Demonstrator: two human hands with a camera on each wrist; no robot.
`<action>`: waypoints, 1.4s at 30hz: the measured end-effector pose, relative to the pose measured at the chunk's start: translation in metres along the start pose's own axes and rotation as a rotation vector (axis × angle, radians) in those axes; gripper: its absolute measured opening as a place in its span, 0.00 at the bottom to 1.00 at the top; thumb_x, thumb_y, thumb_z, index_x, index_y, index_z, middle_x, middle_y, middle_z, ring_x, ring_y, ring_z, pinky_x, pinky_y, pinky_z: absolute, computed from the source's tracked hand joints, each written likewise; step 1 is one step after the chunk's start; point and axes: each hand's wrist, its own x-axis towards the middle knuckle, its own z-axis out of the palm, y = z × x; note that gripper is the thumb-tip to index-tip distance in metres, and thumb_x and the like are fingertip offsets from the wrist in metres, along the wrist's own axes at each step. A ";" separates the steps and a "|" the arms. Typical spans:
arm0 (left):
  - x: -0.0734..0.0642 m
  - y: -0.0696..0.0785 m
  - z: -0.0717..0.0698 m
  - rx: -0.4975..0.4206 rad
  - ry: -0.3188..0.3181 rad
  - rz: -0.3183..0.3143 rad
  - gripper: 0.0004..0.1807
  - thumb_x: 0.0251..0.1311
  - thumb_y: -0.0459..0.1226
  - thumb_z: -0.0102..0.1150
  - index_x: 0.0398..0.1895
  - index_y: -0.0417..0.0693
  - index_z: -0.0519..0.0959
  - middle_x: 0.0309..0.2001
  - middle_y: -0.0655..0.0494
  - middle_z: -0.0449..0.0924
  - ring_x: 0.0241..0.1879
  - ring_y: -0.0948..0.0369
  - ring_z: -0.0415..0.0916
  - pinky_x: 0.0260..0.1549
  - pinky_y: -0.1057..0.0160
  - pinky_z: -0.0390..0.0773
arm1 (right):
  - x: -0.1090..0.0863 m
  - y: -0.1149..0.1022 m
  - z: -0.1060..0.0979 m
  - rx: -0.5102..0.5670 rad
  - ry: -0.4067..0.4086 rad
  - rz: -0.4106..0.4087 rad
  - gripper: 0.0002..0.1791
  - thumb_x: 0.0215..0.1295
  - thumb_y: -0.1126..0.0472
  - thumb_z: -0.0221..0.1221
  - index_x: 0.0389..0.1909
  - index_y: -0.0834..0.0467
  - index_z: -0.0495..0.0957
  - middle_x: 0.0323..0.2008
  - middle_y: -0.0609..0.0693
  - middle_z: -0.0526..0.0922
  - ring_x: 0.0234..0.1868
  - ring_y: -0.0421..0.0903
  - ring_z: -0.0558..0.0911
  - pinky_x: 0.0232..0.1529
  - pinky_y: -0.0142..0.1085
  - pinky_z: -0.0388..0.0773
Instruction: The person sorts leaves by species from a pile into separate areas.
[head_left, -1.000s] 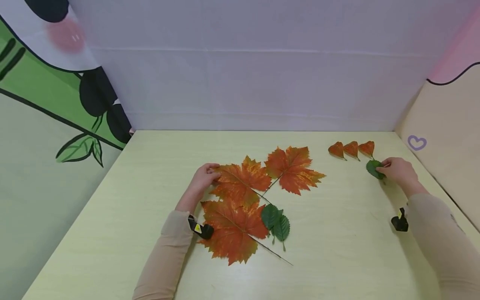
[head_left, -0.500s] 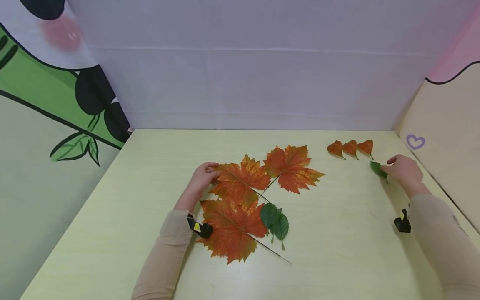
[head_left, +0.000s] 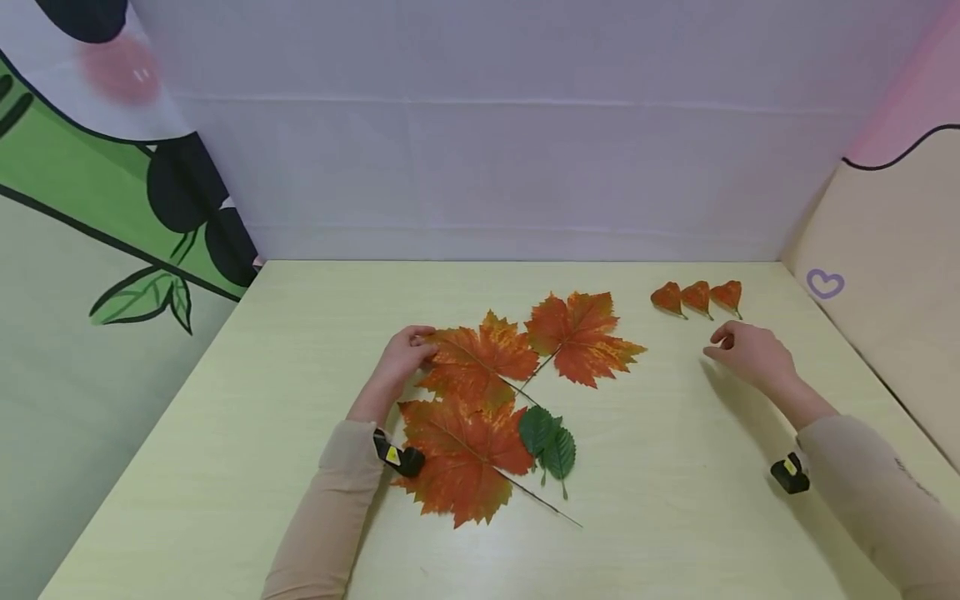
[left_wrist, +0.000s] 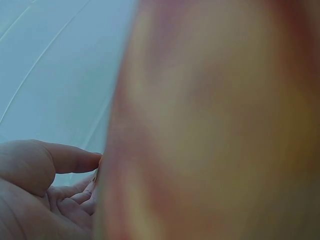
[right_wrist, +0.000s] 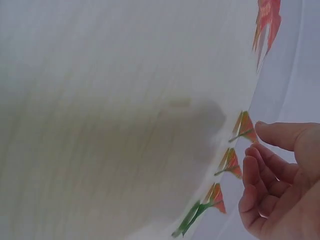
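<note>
Pale tabletop (head_left: 660, 500): three orange leaves (head_left: 696, 297) and one green leaf (right_wrist: 187, 219) appear placed, green cluster (head_left: 559, 454) seemingly remaining; left hand (head_left: 403, 357) pinches maple leaf (head_left: 480, 357), right hand (head_left: 753, 354) empty, loosely curled.

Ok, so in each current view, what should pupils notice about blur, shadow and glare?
Head: mostly sharp, with soft shadow below the right hand and pale glare on the near part of the table; left wrist: bluish tint, the big leaf badly out of focus, the left hand clearer; right wrist: broad shadow, small orange leaves fairly clear.
</note>
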 end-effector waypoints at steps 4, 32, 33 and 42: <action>0.001 -0.001 0.000 0.001 0.000 0.007 0.22 0.62 0.33 0.48 0.60 0.41 0.65 0.37 0.48 0.74 0.32 0.60 0.74 0.38 0.63 0.74 | -0.004 -0.019 0.009 0.006 -0.010 -0.051 0.17 0.59 0.53 0.56 0.40 0.64 0.75 0.32 0.57 0.79 0.29 0.48 0.76 0.25 0.35 0.67; -0.004 0.003 0.000 -0.014 -0.007 -0.001 0.22 0.63 0.32 0.48 0.60 0.41 0.65 0.38 0.48 0.73 0.32 0.59 0.74 0.38 0.62 0.75 | -0.046 -0.130 0.062 0.253 -0.259 -0.283 0.09 0.56 0.52 0.61 0.30 0.54 0.78 0.24 0.42 0.77 0.23 0.38 0.73 0.26 0.31 0.70; -0.003 0.003 0.000 -0.016 -0.007 -0.003 0.22 0.62 0.32 0.48 0.60 0.41 0.65 0.38 0.47 0.73 0.32 0.59 0.74 0.38 0.62 0.75 | -0.048 -0.133 0.062 0.254 -0.263 -0.285 0.10 0.55 0.51 0.61 0.29 0.54 0.78 0.23 0.42 0.77 0.23 0.38 0.73 0.26 0.31 0.70; 0.001 0.001 0.000 -0.008 -0.011 -0.001 0.22 0.63 0.32 0.47 0.61 0.41 0.64 0.38 0.48 0.73 0.30 0.61 0.73 0.34 0.66 0.74 | -0.057 -0.151 0.075 0.227 -0.261 -0.299 0.13 0.52 0.47 0.63 0.26 0.52 0.78 0.20 0.40 0.76 0.21 0.36 0.72 0.25 0.30 0.69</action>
